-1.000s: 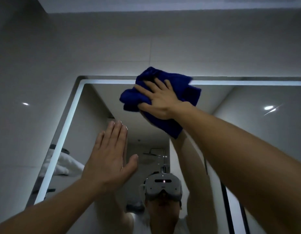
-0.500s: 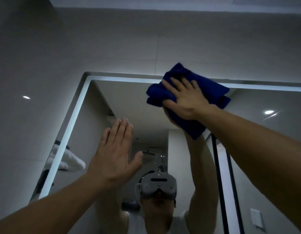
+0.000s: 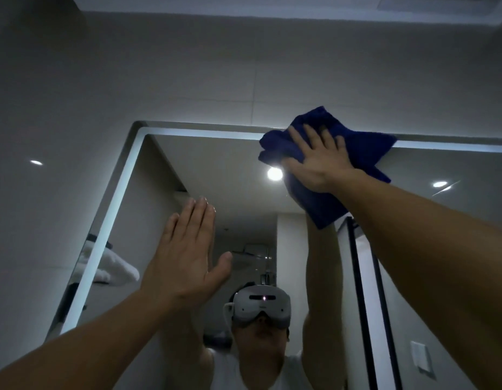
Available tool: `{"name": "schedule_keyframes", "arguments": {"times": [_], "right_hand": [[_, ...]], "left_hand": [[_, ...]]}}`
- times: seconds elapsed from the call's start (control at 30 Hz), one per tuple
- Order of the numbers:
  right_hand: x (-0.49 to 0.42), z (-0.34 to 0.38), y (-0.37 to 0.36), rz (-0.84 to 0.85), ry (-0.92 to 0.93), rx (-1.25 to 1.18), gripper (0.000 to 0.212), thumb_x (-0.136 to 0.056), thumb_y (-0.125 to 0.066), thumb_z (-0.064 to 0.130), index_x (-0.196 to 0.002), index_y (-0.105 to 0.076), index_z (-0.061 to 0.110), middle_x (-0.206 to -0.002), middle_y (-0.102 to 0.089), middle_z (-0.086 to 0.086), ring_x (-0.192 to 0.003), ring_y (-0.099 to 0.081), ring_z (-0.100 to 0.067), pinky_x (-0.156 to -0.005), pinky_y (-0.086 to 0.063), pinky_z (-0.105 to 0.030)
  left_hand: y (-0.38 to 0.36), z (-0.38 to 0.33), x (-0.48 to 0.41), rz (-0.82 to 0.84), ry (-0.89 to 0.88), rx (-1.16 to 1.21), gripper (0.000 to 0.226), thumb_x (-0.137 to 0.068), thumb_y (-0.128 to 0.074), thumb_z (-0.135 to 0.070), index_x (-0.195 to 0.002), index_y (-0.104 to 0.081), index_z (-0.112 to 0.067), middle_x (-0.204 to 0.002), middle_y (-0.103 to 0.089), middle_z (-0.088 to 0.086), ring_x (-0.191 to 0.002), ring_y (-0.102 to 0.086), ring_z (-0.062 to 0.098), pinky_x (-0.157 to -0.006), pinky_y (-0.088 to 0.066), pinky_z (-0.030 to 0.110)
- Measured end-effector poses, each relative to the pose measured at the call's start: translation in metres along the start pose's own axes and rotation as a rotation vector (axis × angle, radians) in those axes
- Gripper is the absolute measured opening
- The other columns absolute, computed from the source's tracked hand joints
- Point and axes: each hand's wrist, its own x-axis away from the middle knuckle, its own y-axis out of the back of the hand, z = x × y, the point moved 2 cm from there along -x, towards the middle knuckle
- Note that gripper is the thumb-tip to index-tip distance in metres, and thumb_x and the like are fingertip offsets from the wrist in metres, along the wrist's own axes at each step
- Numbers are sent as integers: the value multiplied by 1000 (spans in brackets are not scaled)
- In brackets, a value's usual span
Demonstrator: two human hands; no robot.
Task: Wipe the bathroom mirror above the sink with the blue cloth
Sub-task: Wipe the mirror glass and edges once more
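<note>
While the cloth (image 3: 323,206) lies bunched at the top edge of the mirror (image 3: 216,170), the right hand (image 3: 320,164) presses it with flat, spread fingers, not gripping. The left hand (image 3: 187,260), flat and empty, is lower down. Unpinched, the cloth could slip free; the left palm may smudge.

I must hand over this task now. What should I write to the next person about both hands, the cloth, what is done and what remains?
Right hand: open, fingers spread, pressing the blue cloth on the mirror at its lit top edge.
Left hand: open and flat at the mirror, lower left, holding nothing.
Done: wiping has reached the top edge; no marks show what is cleaned.
Left: probably everything below the cloth.
</note>
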Motion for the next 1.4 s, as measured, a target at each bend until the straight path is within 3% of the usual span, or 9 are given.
{"name": "schedule_keyframes", "arguments": {"times": [0.2, 0.33, 0.5, 0.67, 0.9, 1.0, 1.1, 1.2, 1.4], "right_hand": [[68, 32, -23, -112, 209, 35, 70, -96, -17, 68, -152, 15, 43, -166, 9, 4, -151, 12, -23, -120, 12, -49], [108, 31, -34, 38, 505, 64, 68, -90, -16, 71, -146, 18, 53, -161, 12, 16, -148, 21, -15, -118, 18, -46], [40, 5, -13, -28, 88, -85, 67, -99, -29, 61, -154, 7, 44, -165, 13, 7, -150, 17, -23, -119, 14, -50], [77, 38, -29, -68, 47, -19, 70, -98, -20, 65, -154, 12, 40, -166, 9, 1, -151, 12, -28, -119, 12, -54], [159, 28, -53, 50, 625, 87, 69, -92, -20, 68, -151, 11, 50, -164, 11, 9, -151, 17, -22, -118, 17, -49], [109, -6, -33, 87, 409, 34, 69, -86, -19, 74, -139, 24, 60, -160, 23, 15, -149, 22, -18, -119, 17, -46], [76, -12, -26, -19, 58, -52, 70, -94, -21, 68, -150, 15, 49, -164, 16, 6, -150, 17, -24, -119, 14, -50], [89, 15, -34, -65, -26, 4, 70, -95, -17, 68, -153, 15, 42, -166, 10, 0, -151, 11, -29, -119, 10, -53], [219, 59, -71, 6, 480, 57, 74, -94, -32, 65, -156, 0, 42, -165, -11, -1, -152, -1, -30, -118, 0, -57]], "left_hand": [[4, -3, 0, 31, 24, 0, 87, -88, -11, -66, -157, 7, -16, -164, 17, 3, -149, 24, 11, -121, 13, 34], [5, -4, -1, 61, 45, -27, 90, -86, -6, -67, -158, 8, -15, -164, 20, 3, -148, 27, 11, -122, 12, 36], [4, -3, 0, 78, 45, -48, 90, -86, -6, -67, -157, 11, -15, -163, 22, 3, -148, 27, 12, -121, 14, 36], [2, -3, -1, 61, 41, -31, 89, -87, -12, -67, -158, 6, -15, -164, 18, 3, -149, 23, 13, -122, 11, 36], [3, -4, -1, 71, 45, -27, 91, -87, -9, -69, -158, 6, -14, -165, 15, 6, -150, 21, 15, -122, 11, 37], [4, -4, -1, 78, 45, -33, 90, -87, -10, -68, -158, 8, -15, -165, 19, 4, -149, 25, 14, -120, 14, 35], [4, -4, -1, 83, 44, -46, 90, -87, -9, -66, -158, 10, -14, -164, 21, 4, -148, 27, 13, -121, 15, 36], [5, -4, -1, 99, 45, -54, 90, -87, -8, -66, -157, 11, -14, -164, 23, 5, -147, 29, 13, -121, 15, 36], [8, -9, 2, 44, 26, -51, 84, -91, -13, -60, -159, 3, -12, -165, 16, 7, -150, 22, 15, -121, 14, 36]]}}
